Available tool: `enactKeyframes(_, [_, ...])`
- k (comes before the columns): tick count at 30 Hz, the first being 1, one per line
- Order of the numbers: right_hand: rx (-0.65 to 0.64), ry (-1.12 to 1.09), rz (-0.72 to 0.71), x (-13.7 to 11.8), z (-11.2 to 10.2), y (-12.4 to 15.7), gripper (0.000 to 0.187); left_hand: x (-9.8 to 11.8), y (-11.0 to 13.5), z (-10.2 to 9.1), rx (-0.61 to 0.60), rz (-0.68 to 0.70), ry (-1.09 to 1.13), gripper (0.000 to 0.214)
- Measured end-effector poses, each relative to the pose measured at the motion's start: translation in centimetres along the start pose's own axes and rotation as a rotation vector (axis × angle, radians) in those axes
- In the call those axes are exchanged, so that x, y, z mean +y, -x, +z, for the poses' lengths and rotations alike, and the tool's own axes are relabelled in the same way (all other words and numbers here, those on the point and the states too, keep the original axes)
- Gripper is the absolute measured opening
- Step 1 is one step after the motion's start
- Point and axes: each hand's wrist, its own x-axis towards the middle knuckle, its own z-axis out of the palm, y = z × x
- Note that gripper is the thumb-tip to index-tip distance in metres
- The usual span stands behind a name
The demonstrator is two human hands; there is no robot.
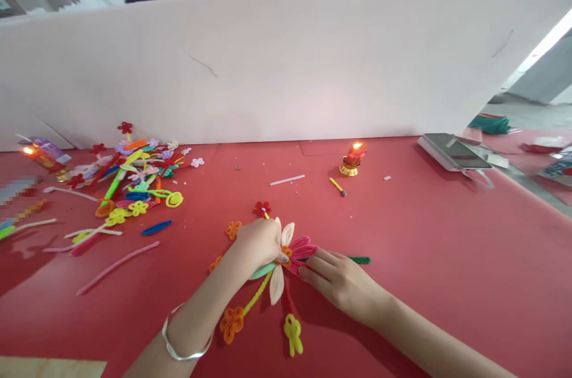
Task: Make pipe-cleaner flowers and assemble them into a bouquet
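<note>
Bottom centre, the left hand [261, 242] pinches the flower [286, 253], right hand [343, 281] half-curled at pink petals [304, 245], grip unclear — tugging might skew them.

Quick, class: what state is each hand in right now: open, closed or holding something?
Left hand: closed, holding the fuzzy flower near its middle.
Right hand: fingertips at the pink petals; whether it grips them cannot be told.

The left forearm [212, 300] and right forearm [415, 324] are slanting inward; the left hand [261, 242] is curling, its thumb [283, 257] pointing towards the right hand [339, 281], which is showing its back, fingers [319, 267] bending slightly
</note>
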Motion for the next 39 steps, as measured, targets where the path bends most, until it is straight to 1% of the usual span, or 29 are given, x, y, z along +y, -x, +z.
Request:
enactKeyframes(2, [0.017,-0.002,-0.028,0.4,0.0,0.0,0.018,0.9,0.2,-0.4,0.015,-0.021,-0.066,0.015])
enactKeyframes(5, [0.021,-0.015,-0.045,0.9,0.0,0.1,0.019,1.4,0.3,-0.4,0.035,-0.033,-0.115,0.018])
enactKeyframes(12, [0.017,-0.052,-0.006,1.4,0.2,0.5,0.018,0.9,0.3,0.4,0.051,-0.036,-0.104,0.016])
enactKeyframes(16, [0.001,-0.081,0.027,1.4,0.4,0.5,0.020,1.3,0.5,0.2,0.035,-0.053,-0.106,0.013])
enactKeyframes(22, [-0.008,-0.093,0.056,1.3,0.4,0.4,0.022,1.9,0.5,-0.2,0.024,-0.065,-0.108,0.016])
enactKeyframes(26, [-0.002,-0.094,0.063,1.4,0.5,0.5,0.023,1.8,0.5,-0.2,0.025,-0.055,-0.089,0.016])
enactKeyframes(33, [-0.001,-0.091,0.078,1.4,1.0,0.7,0.023,1.8,0.4,0.0,0.015,-0.051,-0.149,0.024])
enactKeyframes(39, [0.011,-0.094,0.086,1.4,1.0,0.7,0.022,1.5,0.4,0.1,0.028,-0.028,-0.119,0.022])
